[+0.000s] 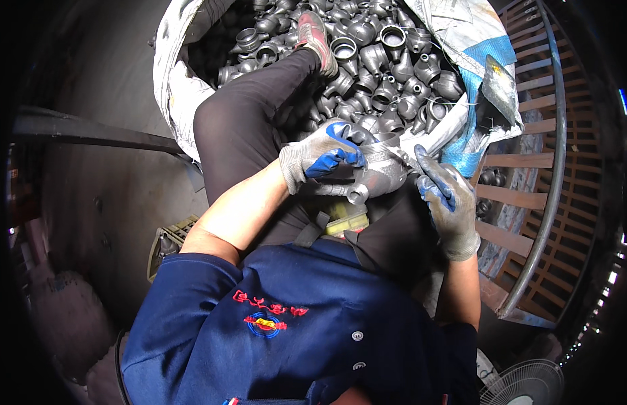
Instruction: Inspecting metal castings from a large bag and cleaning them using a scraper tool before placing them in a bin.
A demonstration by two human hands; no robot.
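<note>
My left hand (325, 154), in a grey and blue work glove, grips a grey cast-metal housing (382, 173) by its wide round rim. The housing is held over my lap, its small round outlet turned toward me. On its right side my right hand (451, 200), gloved alike, is closed with the index finger stretched toward the rim. A thin, bright metal tool (404, 159) shows between that hand and the housing; its exact kind I cannot make out. Just beyond my hands, many similar grey castings (374, 59) fill a large white woven sack (168, 74).
My leg rests up on the castings, with a red shoe (316, 42) among them. A slatted rack (529, 162) with a curved metal rail stands on the right. At left are a dark bar (97, 133) and a yellowish crate (155, 253). A fan (526, 385) is at lower right.
</note>
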